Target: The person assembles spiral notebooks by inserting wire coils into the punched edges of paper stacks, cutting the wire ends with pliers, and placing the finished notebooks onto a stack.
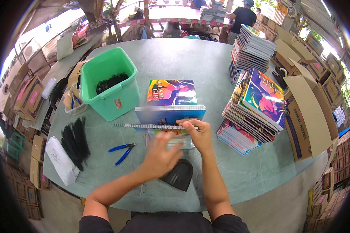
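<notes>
My right hand [198, 134] pinches the right end of a notebook's bound edge, thumb on top. Along that edge runs a dark spiral coil [155, 126], whose loose end sticks out past the notebook's left side. My left hand [162, 153] is smeared by motion just below the coil, so its grip does not show. Behind the coil, a blue-covered pad [171, 115] shows a white, hole-punched edge facing up. Farther back lies a notebook with a colourful cover [173, 91]. Under my hands sits a black flat piece [179, 174], rounded on one side.
Blue-handled pliers [122, 151], black coils [76, 143] and a white packet [62, 161] lie left. A green bin [112, 103] holds more coils. Notebook stacks [256, 108] and an open carton [307, 116] stand right. A person [244, 19] stands beyond the table.
</notes>
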{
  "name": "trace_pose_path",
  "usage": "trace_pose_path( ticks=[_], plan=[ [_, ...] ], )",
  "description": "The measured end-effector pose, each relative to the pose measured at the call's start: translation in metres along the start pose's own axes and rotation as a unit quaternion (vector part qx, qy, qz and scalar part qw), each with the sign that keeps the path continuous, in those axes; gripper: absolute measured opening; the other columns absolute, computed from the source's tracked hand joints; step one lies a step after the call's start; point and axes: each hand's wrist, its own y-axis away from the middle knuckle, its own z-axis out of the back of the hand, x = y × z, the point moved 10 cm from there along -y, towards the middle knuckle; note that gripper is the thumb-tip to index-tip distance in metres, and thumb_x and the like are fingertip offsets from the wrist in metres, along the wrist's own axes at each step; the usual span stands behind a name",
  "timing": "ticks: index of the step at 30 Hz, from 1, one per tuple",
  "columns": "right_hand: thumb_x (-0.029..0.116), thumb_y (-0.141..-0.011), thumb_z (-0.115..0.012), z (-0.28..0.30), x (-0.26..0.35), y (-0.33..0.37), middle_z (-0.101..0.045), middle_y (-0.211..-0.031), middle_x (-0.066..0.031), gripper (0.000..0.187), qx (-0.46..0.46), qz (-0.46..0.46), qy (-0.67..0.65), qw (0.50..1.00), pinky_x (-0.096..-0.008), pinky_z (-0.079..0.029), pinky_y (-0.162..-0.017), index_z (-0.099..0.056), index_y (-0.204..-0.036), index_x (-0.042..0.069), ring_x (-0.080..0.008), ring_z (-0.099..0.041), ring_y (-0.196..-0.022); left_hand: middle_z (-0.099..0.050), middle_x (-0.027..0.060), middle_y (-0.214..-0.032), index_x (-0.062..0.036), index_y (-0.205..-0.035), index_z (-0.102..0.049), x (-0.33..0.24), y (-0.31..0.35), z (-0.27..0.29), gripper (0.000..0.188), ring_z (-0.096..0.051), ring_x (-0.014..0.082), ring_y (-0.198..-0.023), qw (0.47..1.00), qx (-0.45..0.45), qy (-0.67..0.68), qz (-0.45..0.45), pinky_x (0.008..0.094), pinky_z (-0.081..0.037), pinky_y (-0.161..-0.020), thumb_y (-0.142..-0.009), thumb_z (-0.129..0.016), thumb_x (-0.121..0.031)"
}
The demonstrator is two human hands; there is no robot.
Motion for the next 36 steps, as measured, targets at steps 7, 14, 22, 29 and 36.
trace_pose_path(
  ticks=[7,14,22,29,36],
  plan=[
    [0.019,-0.084,-0.068,0.001,0.009,0.003,-0.068,-0.099,-0.0087,0.021,-0.034,0.035,-0.072,0.996,-0.0268,-0.050,-0.078,-0.068,-0.094,0.000,-0.0119,-0.061,-0.088,-0.062,0.0098,-0.084,-0.0032,-0.087,-0.065,0.056,-0.045,0.002,0.016,-0.056,0.0266,-0.088,0.992,0.091,-0.071,0.060,0.0386,-0.043,-0.079,-0.079,-0.065,-0.017],
    [0.014,-0.084,-0.068,0.001,0.015,-0.001,-0.067,-0.102,-0.0104,0.025,-0.050,0.071,-0.157,0.984,-0.0269,-0.050,-0.081,-0.063,-0.102,-0.003,-0.0122,-0.060,-0.090,-0.060,0.0113,-0.080,-0.0026,-0.087,-0.063,0.058,-0.053,-0.010,0.017,-0.057,0.0306,-0.083,0.994,0.088,0.019,0.063,0.0397,-0.045,-0.073,-0.078,-0.066,-0.017],
    [0.003,-0.084,-0.065,0.006,0.013,0.000,-0.066,-0.101,-0.0121,0.018,-0.026,0.085,-0.176,0.980,-0.0272,-0.049,-0.082,-0.062,-0.101,-0.002,-0.0137,-0.060,-0.095,-0.057,0.0110,-0.081,-0.0025,-0.089,-0.062,0.053,-0.056,-0.018,0.025,-0.054,0.0287,-0.080,0.994,0.103,0.000,0.046,0.0381,-0.045,-0.072,-0.078,-0.068,-0.024],
    [0.007,-0.082,-0.069,0.021,0.010,0.006,-0.068,-0.092,-0.0077,0.018,-0.096,0.056,-0.107,0.988,-0.0244,-0.049,-0.071,-0.064,-0.098,0.000,-0.0104,-0.061,-0.081,-0.058,0.0111,-0.081,-0.0021,-0.080,-0.062,0.030,-0.072,-0.004,0.021,-0.058,0.0261,-0.086,0.997,0.070,0.030,-0.001,0.0381,-0.046,-0.072,-0.078,-0.066,-0.023],
    [0.009,-0.085,-0.066,0.021,-0.005,0.004,-0.068,-0.084,-0.0052,0.014,-0.061,0.025,-0.035,0.997,-0.0212,-0.045,-0.064,-0.065,-0.094,-0.001,-0.0067,-0.057,-0.073,-0.058,0.0116,-0.079,-0.0025,-0.081,-0.059,0.053,-0.070,-0.030,0.021,-0.059,0.0299,-0.076,0.983,0.174,0.025,0.060,0.0388,-0.046,-0.068,-0.077,-0.067,-0.021]
  ],
)
